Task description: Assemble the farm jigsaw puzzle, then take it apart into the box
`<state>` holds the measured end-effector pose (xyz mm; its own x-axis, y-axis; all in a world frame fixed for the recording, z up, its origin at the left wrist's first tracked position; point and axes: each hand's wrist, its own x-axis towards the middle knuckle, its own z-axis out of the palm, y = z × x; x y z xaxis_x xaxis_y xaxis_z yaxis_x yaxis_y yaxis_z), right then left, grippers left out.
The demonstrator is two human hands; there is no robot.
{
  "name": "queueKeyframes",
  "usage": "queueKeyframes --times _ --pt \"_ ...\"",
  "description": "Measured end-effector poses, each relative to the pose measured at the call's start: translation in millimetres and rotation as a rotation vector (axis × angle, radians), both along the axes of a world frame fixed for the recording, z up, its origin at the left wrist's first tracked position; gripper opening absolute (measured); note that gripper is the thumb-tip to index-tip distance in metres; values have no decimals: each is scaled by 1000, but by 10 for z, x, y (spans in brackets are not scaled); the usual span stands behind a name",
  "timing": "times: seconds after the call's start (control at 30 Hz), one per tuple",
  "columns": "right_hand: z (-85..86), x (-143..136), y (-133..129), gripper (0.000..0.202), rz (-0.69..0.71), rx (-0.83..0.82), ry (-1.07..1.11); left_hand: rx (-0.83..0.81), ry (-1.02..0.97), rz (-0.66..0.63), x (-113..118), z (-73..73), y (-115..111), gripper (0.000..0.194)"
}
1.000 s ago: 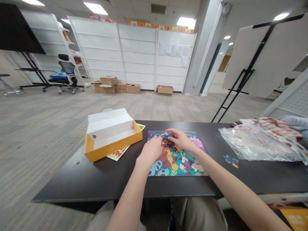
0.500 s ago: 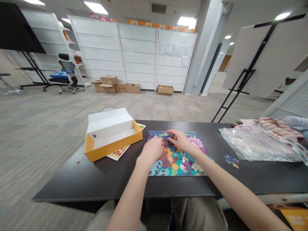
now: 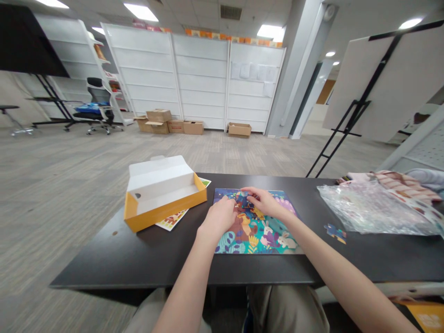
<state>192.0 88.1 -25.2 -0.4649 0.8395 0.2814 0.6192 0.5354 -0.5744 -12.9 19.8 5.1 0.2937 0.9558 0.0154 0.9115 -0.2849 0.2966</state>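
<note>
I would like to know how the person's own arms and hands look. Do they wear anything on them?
The left arm and right arm are bare as far as they show, with no sleeves. The left hand and right hand wear no gloves. No watch or bracelet shows; rings, I cannot tell.

Flat rectangular multicoloured jigsaw puzzle (image 3: 255, 231), printed with two white rabbits, yellow and purple plants, teal ground, blue and purple towards the far edge. Largely joined; far middle section partly hidden. Lies flat, rabbits upright to the wearer, on black tabletop (image 3: 138, 263).

Small blue-and-orange jigsaw piece (image 3: 335, 233), knobbed outline; possibly two joined, too small to tell. Loose, lying apart, right of the puzzle.
</note>
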Motion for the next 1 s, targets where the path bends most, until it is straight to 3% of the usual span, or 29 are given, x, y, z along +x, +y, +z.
queueKeyframes --times 0.23,0.5,0.67,1.0 --pt "48 60 -21 41 30 -25 28 -2 0 -8 -11 10 -6 26" --pt "40 224 153 41 -115 -61 252 5 -9 -21 -33 -26 18 26" --pt "54 240 150 36 -123 -113 329 3 1 -26 -77 -18 20 24" --pt "23 255 135 21 -109 -128 256 1 20 -11 -163 -16 -1 21"
